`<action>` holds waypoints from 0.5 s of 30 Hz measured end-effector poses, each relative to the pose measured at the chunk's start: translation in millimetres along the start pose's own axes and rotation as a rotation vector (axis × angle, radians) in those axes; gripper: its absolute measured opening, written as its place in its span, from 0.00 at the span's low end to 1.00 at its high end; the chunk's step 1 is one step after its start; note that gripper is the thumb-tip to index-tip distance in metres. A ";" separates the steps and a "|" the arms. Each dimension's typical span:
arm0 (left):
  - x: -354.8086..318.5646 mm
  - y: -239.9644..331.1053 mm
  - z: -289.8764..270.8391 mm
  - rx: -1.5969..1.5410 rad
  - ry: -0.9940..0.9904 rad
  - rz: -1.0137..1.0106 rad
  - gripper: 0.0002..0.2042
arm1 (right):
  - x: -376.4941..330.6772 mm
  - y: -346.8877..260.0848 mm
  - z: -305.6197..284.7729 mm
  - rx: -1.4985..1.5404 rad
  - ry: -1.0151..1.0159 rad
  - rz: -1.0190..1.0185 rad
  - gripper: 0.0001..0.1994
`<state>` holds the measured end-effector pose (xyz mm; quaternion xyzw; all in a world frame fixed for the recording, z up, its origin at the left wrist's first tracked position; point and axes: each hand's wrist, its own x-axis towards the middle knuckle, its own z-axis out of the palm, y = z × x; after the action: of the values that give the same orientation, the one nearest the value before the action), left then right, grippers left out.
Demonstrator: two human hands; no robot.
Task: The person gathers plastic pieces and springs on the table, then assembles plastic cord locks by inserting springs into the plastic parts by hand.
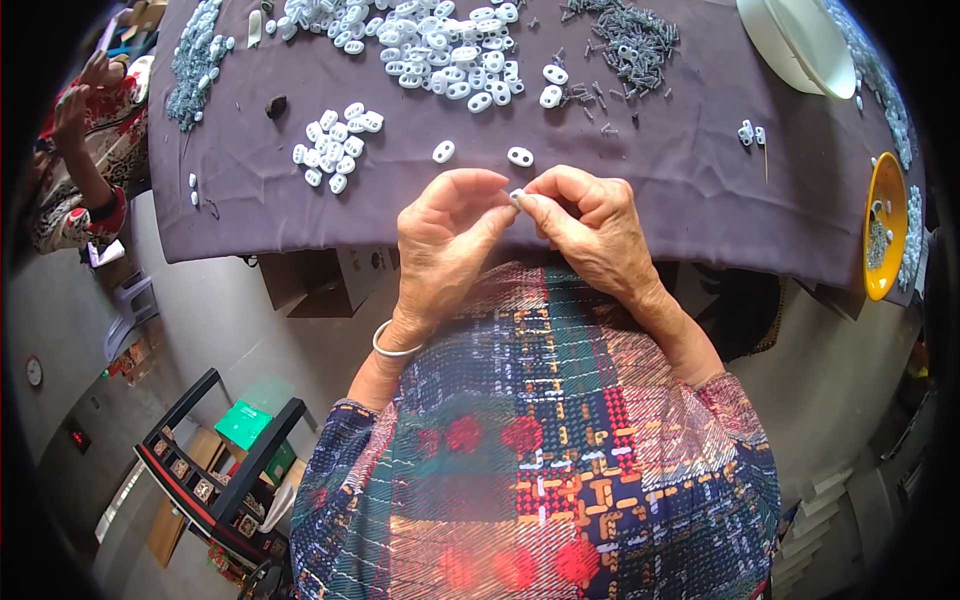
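Just beyond the table's near edge, a small white plastic piece (517,197), apparently a cord lock, is pinched between the thumb and forefinger of my right hand (585,215). My left hand (450,235) meets it from the other side, its thumb and curled forefinger at the piece; the fingers partly cover it. Two loose white two-hole cord locks, a left one (444,151) and a right one (520,156), lie just past my fingertips. A small cluster of cord locks (335,145) sits to the left, and a large heap (440,50) farther back.
Small grey spring-like pieces (635,50) are piled at the back. A white basin (800,50) stands far right, with a yellow bowl (885,225) at the right edge. On the dark tablecloth (690,200) lies a thin stick (766,160). Another person's hands (80,105) show at far left.
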<state>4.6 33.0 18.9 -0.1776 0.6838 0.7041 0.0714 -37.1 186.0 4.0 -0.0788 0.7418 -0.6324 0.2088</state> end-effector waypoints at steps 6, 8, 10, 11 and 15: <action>1.4 2.7 -4.0 0.020 -0.049 -0.007 0.13 | -1.2 0.1 -0.5 0.029 -0.026 0.046 0.06; 2.7 2.9 -4.5 0.010 -0.045 -0.015 0.12 | -0.6 0.6 -0.6 0.048 -0.027 0.057 0.07; 3.3 3.0 -4.6 0.040 -0.042 -0.027 0.11 | -0.9 1.3 -1.1 -0.012 -0.050 0.025 0.07; 5.3 3.6 -4.8 0.039 -0.040 -0.029 0.11 | 1.1 1.5 -1.2 -0.012 -0.052 0.027 0.07; 11.9 7.0 -5.2 0.132 -0.117 0.054 0.08 | 5.2 3.7 -2.6 0.002 -0.064 0.001 0.08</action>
<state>-8.0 25.8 21.4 -0.1123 0.7278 0.6685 0.1038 -42.3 187.1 -0.4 -0.0984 0.7340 -0.6303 0.2331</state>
